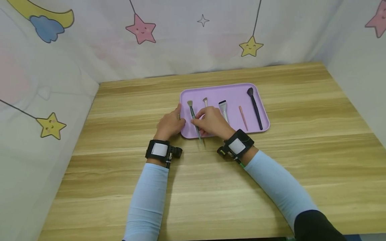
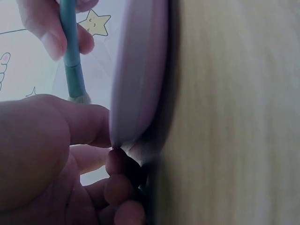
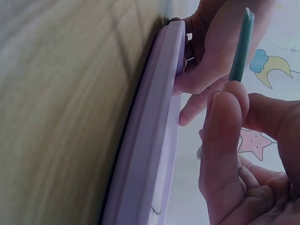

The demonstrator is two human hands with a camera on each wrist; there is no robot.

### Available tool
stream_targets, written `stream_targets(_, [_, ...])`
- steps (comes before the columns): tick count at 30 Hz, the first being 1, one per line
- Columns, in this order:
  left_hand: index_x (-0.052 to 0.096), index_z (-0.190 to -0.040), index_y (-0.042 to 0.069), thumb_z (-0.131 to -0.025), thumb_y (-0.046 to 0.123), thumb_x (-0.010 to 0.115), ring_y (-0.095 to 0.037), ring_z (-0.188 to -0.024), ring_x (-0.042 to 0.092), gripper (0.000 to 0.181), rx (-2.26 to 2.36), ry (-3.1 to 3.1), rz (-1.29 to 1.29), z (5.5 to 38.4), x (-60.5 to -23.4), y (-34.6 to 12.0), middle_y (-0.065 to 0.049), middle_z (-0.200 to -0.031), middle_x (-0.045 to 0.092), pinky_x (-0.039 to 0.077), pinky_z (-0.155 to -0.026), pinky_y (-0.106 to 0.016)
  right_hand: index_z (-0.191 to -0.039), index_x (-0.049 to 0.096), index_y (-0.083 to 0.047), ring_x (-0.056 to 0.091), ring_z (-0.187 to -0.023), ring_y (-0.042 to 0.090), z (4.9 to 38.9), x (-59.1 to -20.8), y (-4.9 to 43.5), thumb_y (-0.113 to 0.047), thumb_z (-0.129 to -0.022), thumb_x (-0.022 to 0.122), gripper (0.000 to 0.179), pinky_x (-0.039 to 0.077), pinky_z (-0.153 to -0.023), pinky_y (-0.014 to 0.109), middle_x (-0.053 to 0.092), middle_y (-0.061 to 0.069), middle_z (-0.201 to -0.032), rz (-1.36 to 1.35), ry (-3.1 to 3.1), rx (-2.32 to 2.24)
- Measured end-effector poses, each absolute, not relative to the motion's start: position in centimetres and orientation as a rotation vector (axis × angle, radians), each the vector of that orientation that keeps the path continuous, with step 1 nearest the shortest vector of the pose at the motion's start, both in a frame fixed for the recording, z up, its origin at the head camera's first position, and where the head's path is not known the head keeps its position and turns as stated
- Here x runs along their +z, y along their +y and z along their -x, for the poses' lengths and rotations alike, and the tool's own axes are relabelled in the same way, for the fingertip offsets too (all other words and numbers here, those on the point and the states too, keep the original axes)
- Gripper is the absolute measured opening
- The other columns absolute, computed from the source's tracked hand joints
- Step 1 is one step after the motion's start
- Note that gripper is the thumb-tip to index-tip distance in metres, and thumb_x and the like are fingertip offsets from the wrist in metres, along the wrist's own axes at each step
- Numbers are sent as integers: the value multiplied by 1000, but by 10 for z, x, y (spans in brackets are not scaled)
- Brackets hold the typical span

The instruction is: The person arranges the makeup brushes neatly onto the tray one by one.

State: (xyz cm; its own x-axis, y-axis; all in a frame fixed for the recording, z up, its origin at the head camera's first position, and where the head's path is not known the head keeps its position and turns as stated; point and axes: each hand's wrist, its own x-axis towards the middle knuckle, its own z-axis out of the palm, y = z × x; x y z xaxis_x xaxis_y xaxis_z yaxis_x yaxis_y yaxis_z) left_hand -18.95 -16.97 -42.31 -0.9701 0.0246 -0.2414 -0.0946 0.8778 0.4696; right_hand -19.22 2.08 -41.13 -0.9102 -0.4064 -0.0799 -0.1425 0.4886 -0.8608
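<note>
A lilac tray (image 1: pixel 238 95) lies on the table, and my left hand (image 1: pixel 169 124) grips its left rim. The left wrist view shows the thumb and fingers pinching the tray edge (image 2: pixel 140 70). Over the tray's left part, my right hand (image 1: pixel 214 120) pinches a green makeup brush (image 1: pixel 193 113) between thumb and fingers. Its bristles point away from me; the handle end (image 3: pixel 241 51) sticks out toward me past the tray's near rim. Just beside the right hand is a small pale brush (image 1: pixel 205 101), its lower part hidden by the fingers.
Further right on the tray lie a flat brush (image 1: pixel 223 107) with dark bristles, a thin pink stick-like brush (image 1: pixel 243 117) and a long black brush (image 1: pixel 255 108). Wood-grain table (image 1: pixel 120 134) surrounds the tray. A white curtain (image 1: pixel 181 53) printed with stars hangs behind.
</note>
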Motion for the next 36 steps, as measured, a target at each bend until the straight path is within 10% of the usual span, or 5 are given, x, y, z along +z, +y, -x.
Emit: stream_targets(36, [24,-162,18,-96,30,48,-34,-96,56,71,710,2845,12,190,-425,-165,-17,-149,49,46,-74,-44,-59,59,-7,53,-40,14,210,-410,-2,-33,-95,71,46,40,-45,27,51,-1,-44,435,2784,-915])
